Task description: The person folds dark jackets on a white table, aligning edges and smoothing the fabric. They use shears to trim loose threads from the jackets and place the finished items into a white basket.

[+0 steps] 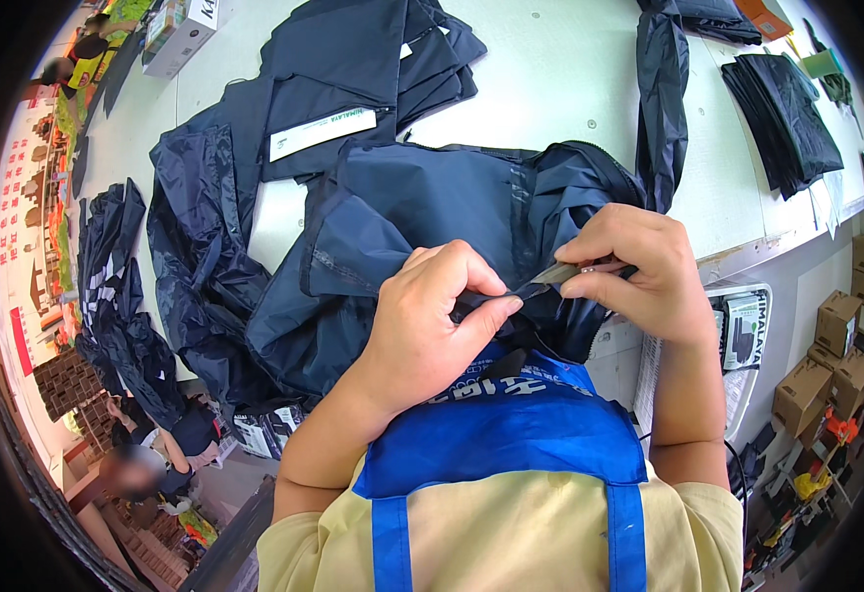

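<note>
A dark navy zippered garment [442, 197] of thin, shiny cloth lies bunched on the table in front of me. My left hand [437, 311] pinches a folded edge of it between thumb and forefinger. In my right hand [639, 266] is a small pair of thread snips [552, 276], its blades pointing left at the pinched edge, close to my left fingertips. A dark zipper [610, 163] curves along the garment's right side. Part of the cloth hangs over the near table edge against my blue apron [511, 434].
Folded dark cloth pieces [353, 69] with a white label strip [324, 134] lie beyond the garment. More dark garments [121, 286] drape at left. A black folded stack [777, 118] is at right. Cardboard boxes [817, 375] stand beside the table; another person [161, 449] is at lower left.
</note>
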Motion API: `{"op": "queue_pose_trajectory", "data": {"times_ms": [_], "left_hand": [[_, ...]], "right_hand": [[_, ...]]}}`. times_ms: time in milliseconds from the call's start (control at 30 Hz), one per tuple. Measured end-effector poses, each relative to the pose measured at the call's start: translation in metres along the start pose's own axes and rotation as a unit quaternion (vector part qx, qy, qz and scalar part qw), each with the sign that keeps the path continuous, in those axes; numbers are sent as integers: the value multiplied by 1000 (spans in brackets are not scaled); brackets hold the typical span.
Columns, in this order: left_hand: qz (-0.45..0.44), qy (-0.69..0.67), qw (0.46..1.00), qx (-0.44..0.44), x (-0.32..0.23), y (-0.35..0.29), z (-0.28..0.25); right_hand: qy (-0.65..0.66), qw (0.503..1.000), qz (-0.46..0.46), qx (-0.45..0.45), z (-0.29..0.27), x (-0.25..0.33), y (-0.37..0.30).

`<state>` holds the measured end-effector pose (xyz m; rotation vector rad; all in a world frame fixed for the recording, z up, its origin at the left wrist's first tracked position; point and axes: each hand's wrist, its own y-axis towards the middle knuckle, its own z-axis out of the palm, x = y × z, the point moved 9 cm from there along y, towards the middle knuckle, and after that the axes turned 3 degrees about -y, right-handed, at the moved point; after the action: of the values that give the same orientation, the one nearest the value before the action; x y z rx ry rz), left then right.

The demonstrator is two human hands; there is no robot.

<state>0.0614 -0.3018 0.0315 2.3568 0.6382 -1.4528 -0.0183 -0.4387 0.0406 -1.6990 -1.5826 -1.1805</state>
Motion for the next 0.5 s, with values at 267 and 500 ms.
{"op": "queue_pose_trajectory", "data": {"times_ms": [267, 500], "left_hand": [[37, 42, 998, 8, -6, 2, -4], [116, 206, 972, 10, -14, -2, -21]], "right_hand": [[37, 997, 59, -34, -9, -18, 2], [-159, 917, 219, -292, -178, -174, 27]]}}
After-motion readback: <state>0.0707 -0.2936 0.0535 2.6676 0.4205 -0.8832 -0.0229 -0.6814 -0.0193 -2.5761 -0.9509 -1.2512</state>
